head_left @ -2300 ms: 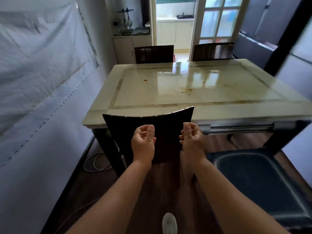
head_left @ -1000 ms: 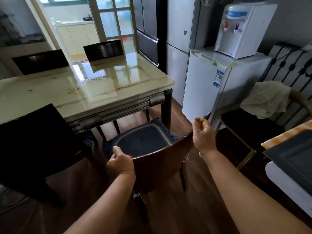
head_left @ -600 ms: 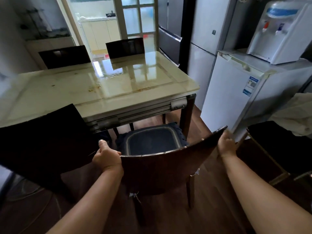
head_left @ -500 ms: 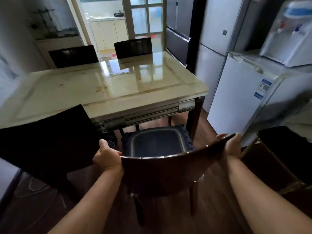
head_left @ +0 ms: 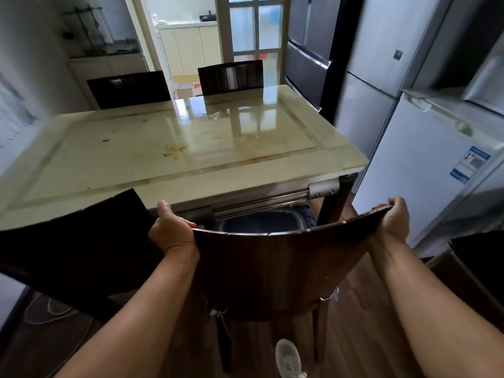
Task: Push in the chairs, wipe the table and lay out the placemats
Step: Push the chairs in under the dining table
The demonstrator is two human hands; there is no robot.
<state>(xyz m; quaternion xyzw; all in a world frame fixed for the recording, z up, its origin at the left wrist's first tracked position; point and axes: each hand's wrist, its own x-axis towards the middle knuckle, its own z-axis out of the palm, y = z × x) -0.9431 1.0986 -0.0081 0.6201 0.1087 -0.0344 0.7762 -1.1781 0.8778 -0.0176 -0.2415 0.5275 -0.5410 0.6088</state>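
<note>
Both hands are on it: the left hand [head_left: 171, 231] curls round the left top corner of the near chair's [head_left: 275, 271] curved wooden backrest, the right hand [head_left: 394, 218] wraps the right corner. Its blue seat cushion [head_left: 266, 221] sits partly under the table [head_left: 191, 148] edge, near the right front leg. Another dark chair [head_left: 73, 249] stands just beside it on the left, and two more [head_left: 129, 88] face us across the far side. The glossy cream top shows brown smears and crumbs near its middle. Fridges [head_left: 379, 77] line the right wall, a white cabinet [head_left: 425, 170] beside them; a glazed door [head_left: 253, 28] stands behind. Dark wood floor [head_left: 360, 336] below.
</note>
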